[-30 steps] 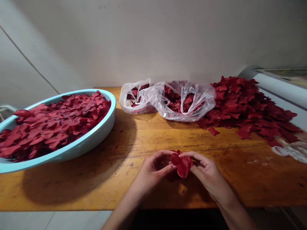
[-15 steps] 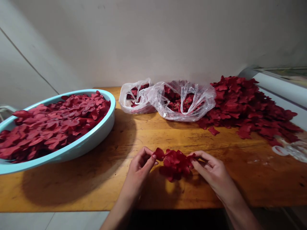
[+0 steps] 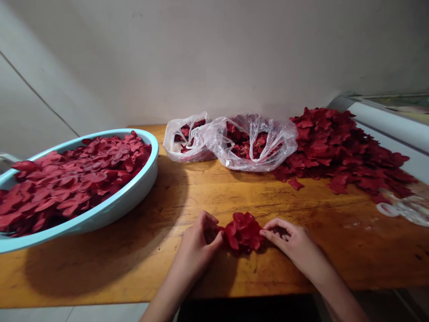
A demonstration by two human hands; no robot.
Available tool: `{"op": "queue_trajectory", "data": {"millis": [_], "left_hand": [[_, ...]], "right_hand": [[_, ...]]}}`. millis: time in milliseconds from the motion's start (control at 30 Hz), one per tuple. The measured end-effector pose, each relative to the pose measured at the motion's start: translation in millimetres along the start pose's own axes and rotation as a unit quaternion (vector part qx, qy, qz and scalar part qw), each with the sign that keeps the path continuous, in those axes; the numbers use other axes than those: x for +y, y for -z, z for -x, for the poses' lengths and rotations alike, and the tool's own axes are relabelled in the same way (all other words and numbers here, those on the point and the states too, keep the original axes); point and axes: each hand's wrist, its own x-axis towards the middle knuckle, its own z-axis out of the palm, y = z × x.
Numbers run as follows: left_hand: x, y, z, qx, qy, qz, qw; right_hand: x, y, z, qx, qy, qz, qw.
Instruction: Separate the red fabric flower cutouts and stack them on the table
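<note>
Between my hands is a red artificial flower of layered fabric-like petals, low over the near middle of the wooden table. My left hand is closed at its left side, thumb against fingers on an outer petal; the fingertips are partly hidden. On the opposite side, my right hand pinches a petal edge between thumb and forefinger, with its other fingers curled. Whether the flower's underside rests on the table I cannot tell.
A light blue basin heaped with red petals stands at left. Two clear plastic bags holding red pieces lie at the back. A large pile of red petal pieces fills the right rear, near a white ring and crumpled plastic.
The flower has come lower and looks more gathered, its petals less stretched toward the left. Both hands have moved slightly down with it. The view has shifted a little.
</note>
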Motion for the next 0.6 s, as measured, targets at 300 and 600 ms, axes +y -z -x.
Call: {"op": "queue_trajectory", "data": {"millis": [300, 600], "left_hand": [[-7.2, 7.7, -1.2, -0.031, -0.015, -0.022, 0.999], [-3.0, 9.3, -2.1, -0.023, -0.084, -0.178, 0.98]], "right_hand": [[6.2, 0.8, 0.6, 0.004, 0.003, 0.018, 1.0], [-0.4, -6.0, 0.8, 0.024, 0.024, 0.004, 0.999]]}}
